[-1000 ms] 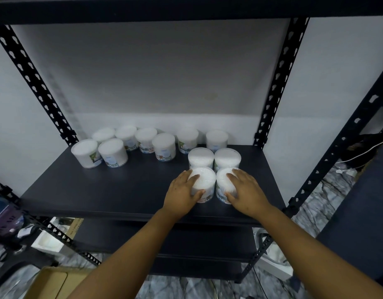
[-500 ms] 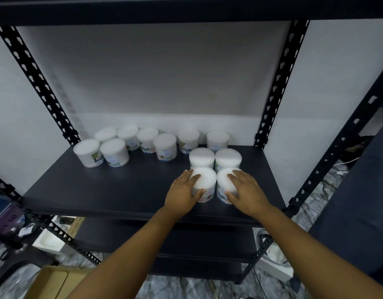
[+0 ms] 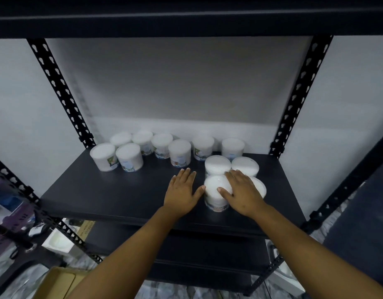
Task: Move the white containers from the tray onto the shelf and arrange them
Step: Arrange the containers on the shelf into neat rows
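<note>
Left hand point(image 3: 182, 189): flat on the dark shelf point(image 3: 112, 190), fingers straight and slightly spread; thumb tip touches the side of the near-left container point(image 3: 214, 190); it holds nothing
Right hand point(image 3: 243, 192): palm down, fingers extended across the lids of the near-left and near-right container point(image 3: 260, 186); thumb lies on the near-left lid; no grip
Front cluster: four white containers packed touching, right of centre
Back row point(image 3: 164, 147): more white containers upright near the wall
</note>
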`<state>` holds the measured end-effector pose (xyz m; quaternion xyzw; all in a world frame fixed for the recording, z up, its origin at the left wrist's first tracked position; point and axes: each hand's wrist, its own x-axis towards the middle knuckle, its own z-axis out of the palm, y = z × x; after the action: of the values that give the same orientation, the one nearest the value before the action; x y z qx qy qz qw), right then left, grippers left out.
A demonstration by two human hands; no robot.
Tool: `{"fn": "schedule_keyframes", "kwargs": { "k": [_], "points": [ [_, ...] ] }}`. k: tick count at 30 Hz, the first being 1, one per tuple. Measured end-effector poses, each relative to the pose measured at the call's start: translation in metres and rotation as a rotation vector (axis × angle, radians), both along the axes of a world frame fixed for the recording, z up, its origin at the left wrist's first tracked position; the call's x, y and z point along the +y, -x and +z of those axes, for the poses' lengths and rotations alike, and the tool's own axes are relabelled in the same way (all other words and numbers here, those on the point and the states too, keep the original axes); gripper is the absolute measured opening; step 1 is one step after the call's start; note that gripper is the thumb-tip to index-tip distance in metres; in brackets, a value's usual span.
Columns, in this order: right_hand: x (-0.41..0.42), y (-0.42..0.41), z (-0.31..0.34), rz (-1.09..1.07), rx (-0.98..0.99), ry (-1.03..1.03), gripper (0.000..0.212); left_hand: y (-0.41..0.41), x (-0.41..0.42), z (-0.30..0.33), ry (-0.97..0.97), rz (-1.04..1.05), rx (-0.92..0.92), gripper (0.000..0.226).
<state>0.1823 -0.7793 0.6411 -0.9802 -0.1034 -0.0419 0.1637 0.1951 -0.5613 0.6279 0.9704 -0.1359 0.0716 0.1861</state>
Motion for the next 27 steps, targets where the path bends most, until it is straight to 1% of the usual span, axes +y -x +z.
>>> {"fn": "schedule_keyframes", "kwargs": {
  "k": [7,13,20,24,27],
  "points": [
    [0.063,-0.039,0.007,-0.012,0.006,0.037,0.071,-0.036,0.059,0.005,-0.045,0.048,0.007,0.070],
    [0.119,-0.082,0.016,-0.010,-0.029,0.070,0.072,-0.074,0.113,0.012,-0.052,0.067,-0.008,0.071],
    [0.165,-0.127,0.017,-0.062,0.079,0.077,0.082,-0.115,0.168,0.018,-0.098,0.081,-0.035,0.068],
    [0.183,-0.148,0.018,-0.094,0.082,0.096,0.085,-0.134,0.194,0.016,-0.135,0.095,-0.061,0.071],
    [0.189,-0.161,0.018,-0.113,0.087,0.098,0.086,-0.145,0.207,0.015,-0.170,0.098,-0.046,0.076]
  ]
}}
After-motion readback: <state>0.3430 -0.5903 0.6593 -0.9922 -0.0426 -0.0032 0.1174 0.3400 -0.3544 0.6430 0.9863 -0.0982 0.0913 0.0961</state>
